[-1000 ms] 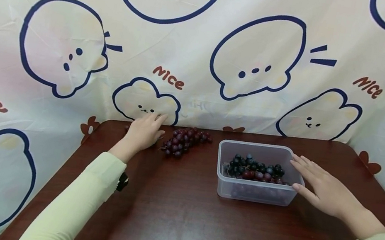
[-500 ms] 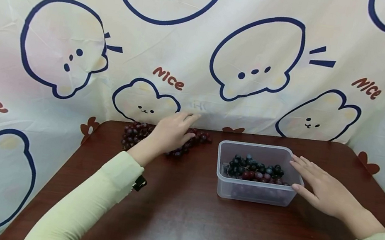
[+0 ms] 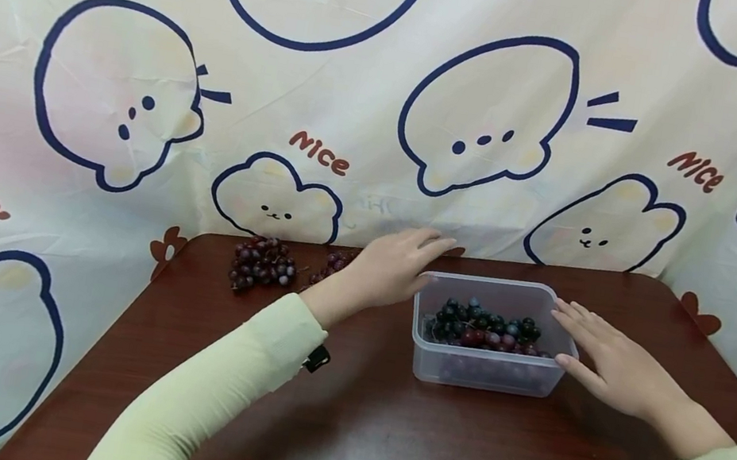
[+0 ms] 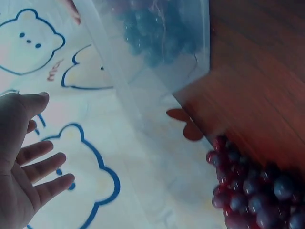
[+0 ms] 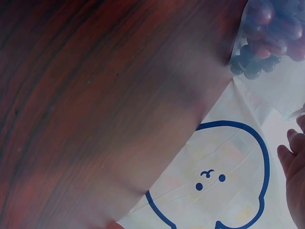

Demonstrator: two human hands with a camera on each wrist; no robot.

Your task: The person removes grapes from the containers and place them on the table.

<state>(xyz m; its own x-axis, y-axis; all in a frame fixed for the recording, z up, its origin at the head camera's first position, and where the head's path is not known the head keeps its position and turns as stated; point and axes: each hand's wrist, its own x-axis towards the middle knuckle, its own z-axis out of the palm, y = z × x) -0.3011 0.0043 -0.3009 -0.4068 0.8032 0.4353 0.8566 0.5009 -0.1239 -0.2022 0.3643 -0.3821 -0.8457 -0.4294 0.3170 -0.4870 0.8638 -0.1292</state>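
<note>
A clear plastic container [image 3: 483, 372] stands on the table's right half, with dark and reddish grapes [image 3: 493, 330] lying inside. My left hand [image 3: 389, 272] is raised just left of its back left corner, fingers spread and nothing in them; the left wrist view shows the empty palm [image 4: 16, 176]. My right hand [image 3: 615, 364] rests its straight fingers along the container's right rim, the thumb near the front right corner. Two bunches lie back left: one dark red bunch [image 3: 262, 263] in full sight, and another red bunch [image 3: 336, 261] partly hidden behind my left hand and forearm.
The brown wooden table [image 3: 449, 452] ends at the back against a white cloth [image 3: 374, 102] printed with blue-outlined bears. The same cloth hangs along the left and right sides. A small black device is strapped at each sleeve's cuff.
My left hand has swept right, from above the left bunch, across the second bunch, to beside the container. The left bunch is uncovered now. My right hand stays at the rim.
</note>
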